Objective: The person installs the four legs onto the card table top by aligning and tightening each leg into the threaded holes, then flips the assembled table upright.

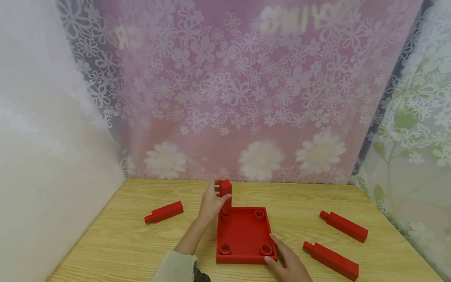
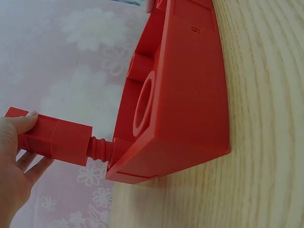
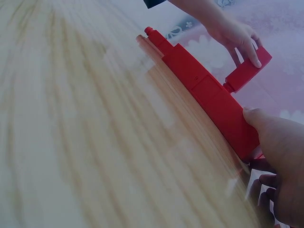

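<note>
A square red panel with a raised rim and round corner sockets lies on the table, sockets up. My left hand holds a square red leg near its top, thumb on one side and fingers on the other. The leg stands upright over the panel's far left socket, and its ridged end meets that socket in the left wrist view. At the near right corner, my right hand grips the panel, thumb at the front rim and fingers along the right side.
Another red leg lies on the wooden table to the left. Two more, a farther leg and a nearer leg, lie to the right. Flowered curtain hangs behind the table, with pale sheeting at both sides.
</note>
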`<state>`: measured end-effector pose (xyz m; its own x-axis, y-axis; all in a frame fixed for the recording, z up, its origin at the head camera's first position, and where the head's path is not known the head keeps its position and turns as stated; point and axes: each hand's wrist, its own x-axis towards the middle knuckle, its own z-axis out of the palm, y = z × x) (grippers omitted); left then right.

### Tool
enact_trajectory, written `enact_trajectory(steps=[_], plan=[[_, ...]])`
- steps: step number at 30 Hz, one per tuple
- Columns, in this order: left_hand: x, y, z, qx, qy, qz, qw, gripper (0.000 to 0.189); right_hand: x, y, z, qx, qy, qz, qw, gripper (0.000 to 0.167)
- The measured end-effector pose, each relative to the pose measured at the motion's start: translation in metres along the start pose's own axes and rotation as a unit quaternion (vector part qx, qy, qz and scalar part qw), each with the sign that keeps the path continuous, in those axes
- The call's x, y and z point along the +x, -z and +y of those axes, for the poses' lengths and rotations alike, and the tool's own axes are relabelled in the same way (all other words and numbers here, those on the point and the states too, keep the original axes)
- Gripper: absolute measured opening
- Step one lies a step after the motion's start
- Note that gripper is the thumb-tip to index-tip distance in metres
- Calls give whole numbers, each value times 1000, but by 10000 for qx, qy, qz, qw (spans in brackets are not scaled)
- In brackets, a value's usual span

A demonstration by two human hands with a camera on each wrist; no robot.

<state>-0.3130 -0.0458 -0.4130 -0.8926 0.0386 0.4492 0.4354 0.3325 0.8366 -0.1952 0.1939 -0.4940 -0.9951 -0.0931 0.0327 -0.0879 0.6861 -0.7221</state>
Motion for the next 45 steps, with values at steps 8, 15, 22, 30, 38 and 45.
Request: enact_trajectory(steps=[8,15,22,30,38,45], plan=[[-3,-3,-3,71,30,-42,10000,52,-1,1,-2,38,-27,13,10000,77],[-6,-4,-7,95,-137,-89,9998,51,-2,2,-3,-16,-76,22,10000,77],[-9,-6,-13,113,-192,-77,9997,52,-1,2,-2,6,4,12,10000,77],[-9,-11,-11,462,43,408,9981,45,-1,3,-2,-20,-54,11,10000,77],[-9,-18,-4,930,12,1200,9884,38,-1,1,-2,-49,-106,-11,9999,78],[-11,-21,-2,644,33,1425,9877,33,-2,2,-5,-77,-68,11,9999,78]])
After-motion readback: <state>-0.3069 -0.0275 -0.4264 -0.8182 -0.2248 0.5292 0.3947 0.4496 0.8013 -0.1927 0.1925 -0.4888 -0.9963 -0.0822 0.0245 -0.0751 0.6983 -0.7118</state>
